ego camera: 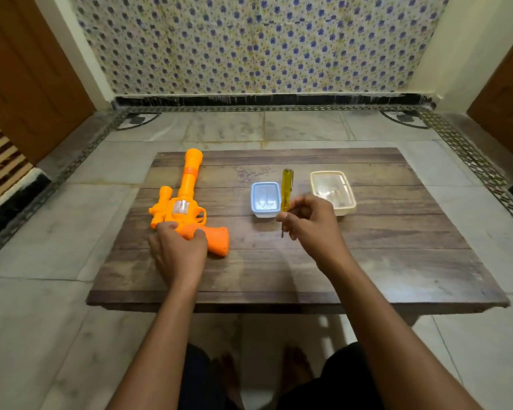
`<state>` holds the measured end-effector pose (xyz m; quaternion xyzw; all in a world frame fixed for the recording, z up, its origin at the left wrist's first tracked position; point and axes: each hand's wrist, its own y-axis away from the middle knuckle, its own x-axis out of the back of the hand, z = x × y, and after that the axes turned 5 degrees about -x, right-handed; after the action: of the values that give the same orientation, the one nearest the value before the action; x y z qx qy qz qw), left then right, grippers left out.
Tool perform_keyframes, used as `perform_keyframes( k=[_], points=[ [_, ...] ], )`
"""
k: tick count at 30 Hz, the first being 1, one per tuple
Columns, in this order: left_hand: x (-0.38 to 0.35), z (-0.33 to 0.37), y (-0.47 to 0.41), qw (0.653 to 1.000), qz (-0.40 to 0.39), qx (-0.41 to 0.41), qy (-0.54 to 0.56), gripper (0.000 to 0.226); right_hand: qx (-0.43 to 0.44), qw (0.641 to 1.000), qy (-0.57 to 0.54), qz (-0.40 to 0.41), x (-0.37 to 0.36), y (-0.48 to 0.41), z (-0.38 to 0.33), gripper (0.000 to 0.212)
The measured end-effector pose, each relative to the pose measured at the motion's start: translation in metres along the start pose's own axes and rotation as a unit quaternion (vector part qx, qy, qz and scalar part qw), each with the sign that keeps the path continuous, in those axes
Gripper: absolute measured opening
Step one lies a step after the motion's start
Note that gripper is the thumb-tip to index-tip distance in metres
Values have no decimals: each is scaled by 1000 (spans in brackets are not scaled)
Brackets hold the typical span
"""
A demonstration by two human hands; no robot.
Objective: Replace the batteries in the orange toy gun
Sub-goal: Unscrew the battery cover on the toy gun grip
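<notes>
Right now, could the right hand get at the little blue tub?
Probably yes: the blue tub sits just left of the right hand with nothing lying between, though that hand already holds the yellow screwdriver.

Left hand: your left hand [178, 247] grips the orange plastic toy gun [187, 202] at its rear, by the handle.
Toy gun: flat on the dark wooden table [367, 247], barrel pointing away from you.
Right hand: your right hand [311, 223] pinches the yellow clear-handled screwdriver [286, 190], handle up, tip down.
Containers: small blue plastic tub [264, 215] left of the screwdriver, cream rectangular tub [329, 173] to its right.
</notes>
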<state>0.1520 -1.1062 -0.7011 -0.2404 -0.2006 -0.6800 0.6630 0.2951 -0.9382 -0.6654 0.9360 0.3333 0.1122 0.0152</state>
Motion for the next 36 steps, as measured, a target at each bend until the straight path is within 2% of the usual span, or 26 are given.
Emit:
perform_keyframes(
  k=[5, 10, 15, 18, 22, 26, 31, 33, 36],
  points=[
    [-15, 5, -14, 997, 5, 73, -23, 92, 35, 996, -16, -84, -56, -14, -5, 30],
    [-28, -2, -19, 994, 23, 91, 49, 99, 58, 996, -57, -31, -96, -23, 17, 28],
    [-32, -8, -29, 991, 42, 85, 97, 92, -24, 985, -167, -30, -119, -26, 28, 23],
    [-30, -7, -42, 985, 33, 117, 119, 87, -24, 981, -189, -36, -128, -32, 33, 25],
    [-26, -7, -49, 980, 1, 105, 167, 52, -30, 973, -226, -41, -125, -40, 41, 26],
    [-29, -10, -50, 976, -20, 108, 186, 45, 8, 977, -205, -62, -116, -41, 40, 24],
    [-33, -9, -48, 955, -78, 123, 260, 60, 104, 987, -101, -62, -104, -38, 29, 25],
    [-35, -8, -46, 945, -92, 125, 287, 60, 135, 987, -70, -62, -99, -35, 25, 34],
    [-38, -10, -45, 931, -108, 140, 319, 57, 137, 986, -65, -73, -96, -31, 21, 69]
  ],
)
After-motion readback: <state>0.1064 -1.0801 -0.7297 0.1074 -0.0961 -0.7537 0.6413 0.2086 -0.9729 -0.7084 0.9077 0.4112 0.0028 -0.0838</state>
